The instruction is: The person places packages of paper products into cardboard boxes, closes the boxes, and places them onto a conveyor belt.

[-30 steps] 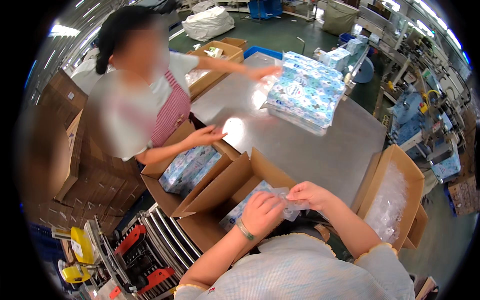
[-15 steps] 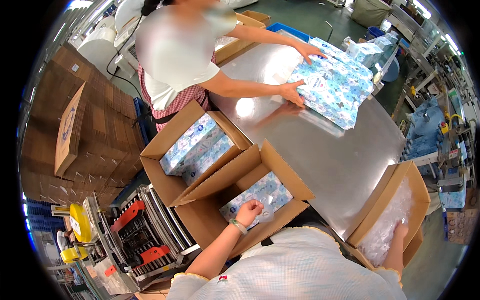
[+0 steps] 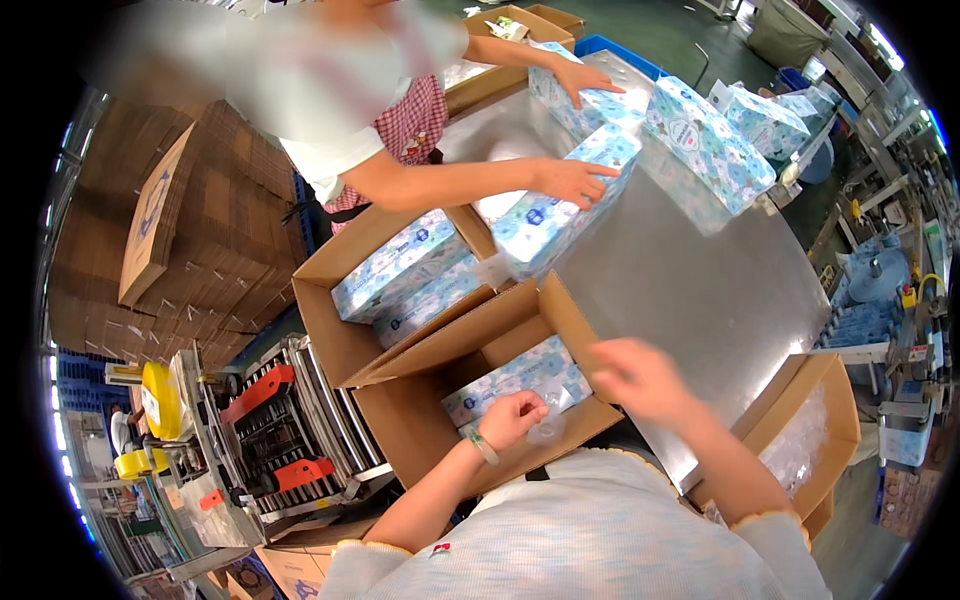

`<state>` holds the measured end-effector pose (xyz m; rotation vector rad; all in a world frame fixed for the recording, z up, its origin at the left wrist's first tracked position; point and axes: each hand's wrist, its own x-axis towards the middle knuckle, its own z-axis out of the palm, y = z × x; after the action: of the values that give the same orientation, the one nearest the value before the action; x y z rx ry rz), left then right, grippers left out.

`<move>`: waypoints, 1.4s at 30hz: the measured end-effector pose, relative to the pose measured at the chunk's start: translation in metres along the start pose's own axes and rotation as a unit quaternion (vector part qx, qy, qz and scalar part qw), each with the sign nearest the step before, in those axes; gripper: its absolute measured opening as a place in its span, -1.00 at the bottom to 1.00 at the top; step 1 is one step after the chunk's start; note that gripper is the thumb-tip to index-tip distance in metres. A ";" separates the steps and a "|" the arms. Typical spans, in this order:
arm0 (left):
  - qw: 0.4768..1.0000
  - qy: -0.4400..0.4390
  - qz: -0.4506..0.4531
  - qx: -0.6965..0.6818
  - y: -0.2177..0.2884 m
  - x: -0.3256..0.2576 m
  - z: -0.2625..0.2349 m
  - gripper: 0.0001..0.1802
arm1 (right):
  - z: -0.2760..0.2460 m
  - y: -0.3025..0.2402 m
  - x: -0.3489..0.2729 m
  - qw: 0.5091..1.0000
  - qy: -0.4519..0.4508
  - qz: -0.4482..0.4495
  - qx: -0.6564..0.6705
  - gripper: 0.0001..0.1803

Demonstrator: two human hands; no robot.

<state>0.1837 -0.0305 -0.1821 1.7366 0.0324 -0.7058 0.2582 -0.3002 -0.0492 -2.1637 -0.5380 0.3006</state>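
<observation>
My left hand (image 3: 508, 420), a bracelet at its wrist, is over the near open carton (image 3: 400, 425). Its fingers are closed on a thin clear plastic piece (image 3: 548, 428), which hangs above a blue floral pack (image 3: 525, 378) lying inside that carton. My right hand (image 3: 648, 382) is in the air just right of the same carton, smeared by motion. Whether its fingers hold anything cannot be made out. Another open carton (image 3: 318, 290), behind the near one, has blue floral packs (image 3: 400, 262) in it. To my right stands a carton (image 3: 845, 425) of loose clear plastic pieces (image 3: 800, 445).
Across the metal table (image 3: 700, 290) a co-worker's hands (image 3: 575, 180) rest on two floral packs (image 3: 565, 205). Another pack (image 3: 708, 140) stands farther right. At left are stacked flat cardboard (image 3: 215, 210) and a roller conveyor (image 3: 335, 415); machinery (image 3: 900, 290) lines the right.
My right hand has come out of the carton of plastic pieces and moved left toward the near carton. The co-worker has brought two packs leftward, apart from the one farther right.
</observation>
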 end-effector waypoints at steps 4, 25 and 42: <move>0.999 0.018 0.027 -0.026 0.014 -0.023 0.002 -0.84 | 0.078 0.004 0.037 0.966 -0.260 0.002 0.007 -0.57; 0.932 0.019 0.095 0.350 -0.062 0.004 0.007 -0.89 | 0.067 0.008 0.035 0.969 -0.032 0.144 0.199 -0.62; 0.969 -0.155 -0.135 0.138 -0.176 0.059 0.038 -0.53 | -0.127 0.108 0.020 0.955 0.237 0.176 0.021 -0.80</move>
<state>0.1485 -0.0321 -0.3686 1.8853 -0.0487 -1.2261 0.3550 -0.4368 -0.0605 -2.1810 0.1261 -0.0243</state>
